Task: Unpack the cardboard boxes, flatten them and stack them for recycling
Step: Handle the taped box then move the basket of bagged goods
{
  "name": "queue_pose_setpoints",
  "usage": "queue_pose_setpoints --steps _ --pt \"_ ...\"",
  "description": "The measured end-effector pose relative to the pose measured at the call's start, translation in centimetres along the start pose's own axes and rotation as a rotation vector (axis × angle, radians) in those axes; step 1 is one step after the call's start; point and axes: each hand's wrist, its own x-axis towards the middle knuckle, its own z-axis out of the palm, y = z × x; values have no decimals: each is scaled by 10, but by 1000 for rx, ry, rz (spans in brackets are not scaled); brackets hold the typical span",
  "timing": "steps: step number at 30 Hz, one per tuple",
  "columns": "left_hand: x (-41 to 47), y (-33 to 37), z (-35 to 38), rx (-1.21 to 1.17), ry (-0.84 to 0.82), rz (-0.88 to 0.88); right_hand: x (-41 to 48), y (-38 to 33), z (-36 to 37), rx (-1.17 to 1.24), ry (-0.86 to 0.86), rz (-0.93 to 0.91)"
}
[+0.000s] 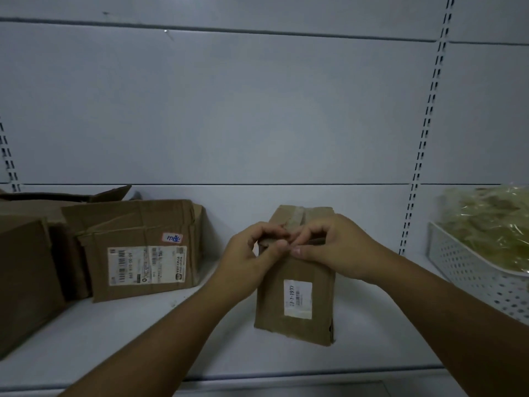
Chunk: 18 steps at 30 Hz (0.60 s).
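A small brown cardboard box with a white label stands on the white shelf, a strip of clear tape running over its top. My left hand and my right hand meet at the box's upper front edge, fingertips pinched together on the tape there. Both thumbs press against the front face. A larger creased box with a shipping label sits to the left.
More brown boxes crowd the left end of the shelf, one with open flaps. A white perforated basket holding plastic-wrapped yellowish goods stands at the right. The grey back panel rises behind, with slotted uprights on both sides.
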Motion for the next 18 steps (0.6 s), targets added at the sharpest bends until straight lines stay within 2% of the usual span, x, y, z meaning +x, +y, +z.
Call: queue_pose_setpoints --steps 3,5,9,13,18 --pt "-10 -14 0 82 -63 51 -4 4 4 139 17 46" --pt "-12 -21 5 162 -39 96 -6 5 7 204 17 50" --pt "-12 -25 9 126 26 108 -8 4 7 240 2 16" --pt "-13 -25 8 170 18 112 -10 2 5 364 -29 21" --pt "-12 -23 7 245 -13 98 -7 6 1 660 71 25"
